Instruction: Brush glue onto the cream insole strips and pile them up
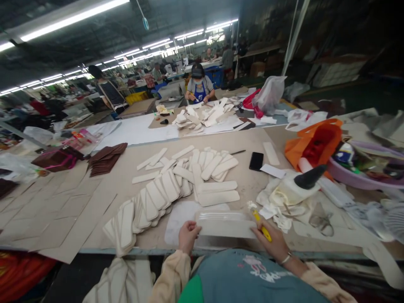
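My left hand [188, 236] pinches the left end of a long white panel [227, 228] at the table's front edge. My right hand [273, 240] grips a yellow-handled glue brush [262, 226] with white matter on its tip. The fingers of that hand also touch the panel's right end. Just behind the panel lies a strip with glossy streaks [224, 215], over a pale sheet [179, 221]. Cut white panels [160, 193] overlap in a fanned row to the left. More panels [217, 166] are piled beyond it.
At right stand a glue bottle with a black nozzle [311, 176], an orange bag [315, 139] and a purple basin [362, 181]. A black phone [256, 161] lies nearby. Brown pieces [107, 158] are stacked left. Across the table, a co-worker [199, 86] handles white pieces.
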### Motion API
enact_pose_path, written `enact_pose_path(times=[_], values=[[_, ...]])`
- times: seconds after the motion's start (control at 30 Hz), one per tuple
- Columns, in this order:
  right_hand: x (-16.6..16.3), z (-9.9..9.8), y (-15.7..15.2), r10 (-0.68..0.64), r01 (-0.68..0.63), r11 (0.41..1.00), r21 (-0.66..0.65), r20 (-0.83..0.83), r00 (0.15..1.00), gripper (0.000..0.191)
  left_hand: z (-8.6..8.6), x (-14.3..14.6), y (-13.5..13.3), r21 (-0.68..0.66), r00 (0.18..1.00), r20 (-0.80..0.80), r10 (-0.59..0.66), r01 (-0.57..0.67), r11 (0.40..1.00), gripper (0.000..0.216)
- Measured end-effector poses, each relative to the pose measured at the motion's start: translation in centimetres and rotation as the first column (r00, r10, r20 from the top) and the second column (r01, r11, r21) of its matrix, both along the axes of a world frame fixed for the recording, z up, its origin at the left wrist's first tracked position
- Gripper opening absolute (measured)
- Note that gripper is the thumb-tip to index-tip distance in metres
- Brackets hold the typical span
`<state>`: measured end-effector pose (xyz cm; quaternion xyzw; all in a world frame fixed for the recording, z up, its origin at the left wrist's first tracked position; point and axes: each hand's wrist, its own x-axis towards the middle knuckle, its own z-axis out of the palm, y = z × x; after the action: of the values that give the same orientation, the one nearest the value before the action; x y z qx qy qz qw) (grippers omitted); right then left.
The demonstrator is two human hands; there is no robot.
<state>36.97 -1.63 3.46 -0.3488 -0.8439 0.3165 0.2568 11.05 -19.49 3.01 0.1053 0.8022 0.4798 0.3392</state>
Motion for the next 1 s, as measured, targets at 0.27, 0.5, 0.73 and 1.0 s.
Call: enact_pose_path(times=[0.27,0.5,0.73,1.0], values=[[-4.0,-2.2,1.2,-0.044,0.041,0.999,0.023,0.11,0.993,0.02,-1.5,-4.1,2.8,-0.204,0.974,-0.166,-0.153,0.118,0.972,0.028],[-4.7,-3.2,1.4,-0.079,0.077,0.997,0.016,0.16,0.984,0.02,-2.2,-5.4,3.4,-0.361,0.928,-0.184,-0.323,0.242,0.901,0.036],[-4.8,-4.3,1.2,-0.111,0.109,0.994,0.025,0.281,0.953,0.019,-2.5,-5.7,3.6,-0.425,0.902,-0.165,-0.399,0.3,0.854,0.028],[-5.5,-3.8,1.3,-0.18,0.173,0.984,0.052,0.349,0.92,0.017,-3.0,-6.1,3.5,-0.421,0.88,-0.185,-0.437,0.331,0.845,0.028]])
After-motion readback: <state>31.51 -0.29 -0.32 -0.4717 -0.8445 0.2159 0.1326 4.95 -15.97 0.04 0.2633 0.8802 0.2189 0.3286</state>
